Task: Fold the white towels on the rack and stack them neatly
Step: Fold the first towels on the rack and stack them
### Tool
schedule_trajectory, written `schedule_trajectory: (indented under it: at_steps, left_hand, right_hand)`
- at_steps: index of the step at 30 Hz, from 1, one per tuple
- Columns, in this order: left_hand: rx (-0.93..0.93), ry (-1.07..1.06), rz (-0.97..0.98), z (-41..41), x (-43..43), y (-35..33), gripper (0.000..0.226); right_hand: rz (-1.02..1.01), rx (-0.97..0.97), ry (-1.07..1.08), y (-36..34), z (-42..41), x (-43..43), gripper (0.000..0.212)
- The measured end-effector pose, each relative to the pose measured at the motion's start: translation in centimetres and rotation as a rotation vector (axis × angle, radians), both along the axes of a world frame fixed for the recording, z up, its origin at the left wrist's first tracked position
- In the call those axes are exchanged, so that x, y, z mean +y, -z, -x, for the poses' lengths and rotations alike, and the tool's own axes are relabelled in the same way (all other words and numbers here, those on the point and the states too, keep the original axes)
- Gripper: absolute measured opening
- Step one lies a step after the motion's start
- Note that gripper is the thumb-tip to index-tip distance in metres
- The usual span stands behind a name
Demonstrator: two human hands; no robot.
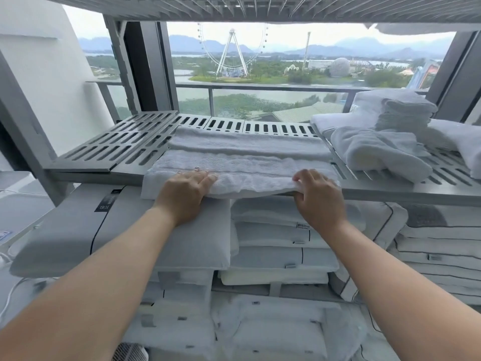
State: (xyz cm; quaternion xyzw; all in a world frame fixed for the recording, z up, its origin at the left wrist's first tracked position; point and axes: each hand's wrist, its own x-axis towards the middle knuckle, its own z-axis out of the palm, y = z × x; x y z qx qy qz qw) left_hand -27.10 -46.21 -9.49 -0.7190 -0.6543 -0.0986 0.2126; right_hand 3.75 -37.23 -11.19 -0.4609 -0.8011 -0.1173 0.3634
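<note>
A long white towel (247,162) lies folded lengthwise across the middle of the grey slatted rack shelf (109,147), its near edge hanging slightly over the front. My left hand (184,194) rests on the towel's near left part, fingers laid on the cloth. My right hand (317,196) grips the near right corner of the towel, fingers curled round its edge. A loose heap of white towels (377,147) sits on the right of the same shelf, with a small folded stack (406,113) on top of it.
Below the shelf lie stacks of folded white linen (281,243) and pillows (78,230). Another slatted shelf (260,6) hangs overhead. Grey uprights stand at the left and right. Behind the rack is a window with a balcony rail (260,87).
</note>
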Motion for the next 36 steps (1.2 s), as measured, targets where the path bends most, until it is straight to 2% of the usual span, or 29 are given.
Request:
schedule_trajectory:
  at_steps: [3,8,14,17,21,24,26,29,34,36]
  left_hand:
    - [-0.028,-0.068,-0.028,-0.6,-0.8,-0.7,0.048]
    - [-0.073,-0.217,-0.110,-0.4,-1.2,-2.2,0.048]
    - [-0.057,-0.296,-0.199,0.5,0.9,-4.5,0.033]
    - [-0.057,-0.286,-0.292,1.9,3.3,-6.2,0.015]
    - [-0.030,-0.203,-0.418,4.6,8.0,-8.2,0.021]
    - [-0.007,-0.178,-0.436,6.2,12.6,-9.1,0.020]
    - [-0.012,-0.178,-0.414,6.8,15.8,-9.5,0.017]
    - [-0.063,-0.211,-0.332,7.3,20.3,-9.5,0.026]
    - [-0.249,-0.306,0.068,7.9,26.0,-7.7,0.032]
    - [-0.295,-0.269,0.078,8.4,26.9,-6.0,0.034]
  right_hand:
    - [-0.009,0.039,0.030,-0.7,-0.7,-0.1,0.022]
    - [-0.070,0.053,0.071,-1.4,-0.9,0.1,0.033]
    - [-0.101,0.019,0.210,-4.2,0.8,2.8,0.026]
    - [-0.135,0.008,0.272,-6.0,1.6,5.4,0.029]
    - [-0.160,-0.026,0.345,-8.3,2.6,10.0,0.029]
    - [-0.176,-0.043,0.389,-9.7,3.7,14.0,0.029]
    - [-0.175,-0.062,0.414,-10.2,4.7,16.8,0.027]
    - [-0.111,-0.078,0.443,-10.4,6.2,20.8,0.021]
    - [0.130,-0.136,0.472,-6.8,7.8,26.0,0.023]
    - [0.146,-0.102,0.458,-5.0,8.0,26.8,0.025]
